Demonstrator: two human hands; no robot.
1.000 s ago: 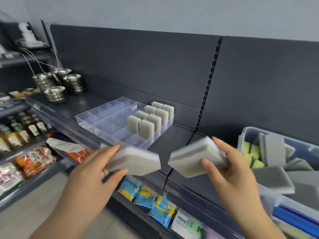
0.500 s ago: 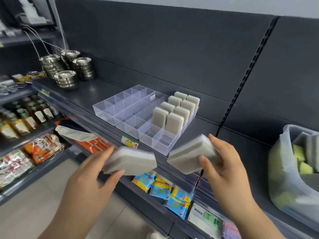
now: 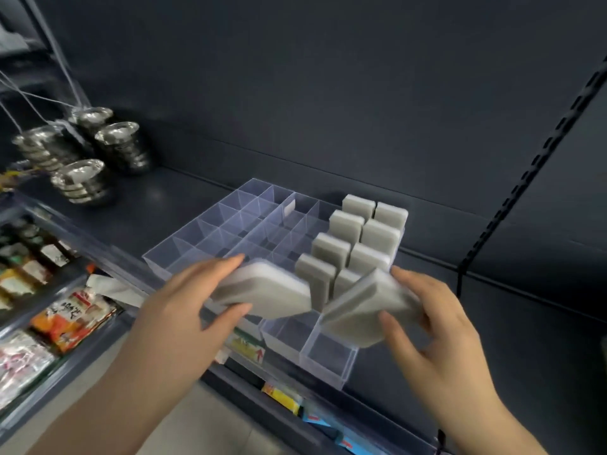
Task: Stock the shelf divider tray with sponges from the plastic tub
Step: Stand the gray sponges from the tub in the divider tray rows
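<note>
two hands full: left hand (image 3: 184, 300) gripping a flat sponge (image 3: 266, 292), right hand (image 3: 437, 330) gripping a tilted sponge (image 3: 358, 310), both over the empty front cells of the divider tray (image 3: 328, 356). pushed in slanted, likely to snag dividers, topple the standing sponges (image 3: 348, 224), or shove the tray along the shelf (image 3: 184, 198).

One clear divider tray (image 3: 203, 231) sat in the middle of the frame. Eight grey standing sponges (image 3: 346, 226) were upright in its right part, in two rows of four, with the nearest one partly hidden. Two hands were in view, each gripping one more: the left hand (image 3: 184, 300) held the left-hand sponge (image 3: 266, 290), and the right hand (image 3: 437, 326) held the right-hand sponge (image 3: 358, 310). That made ten sponges in all. Four stacks of steel bowls (image 3: 116, 144) stood at the upper left; the bowls in each stack were too blurred to count.
</note>
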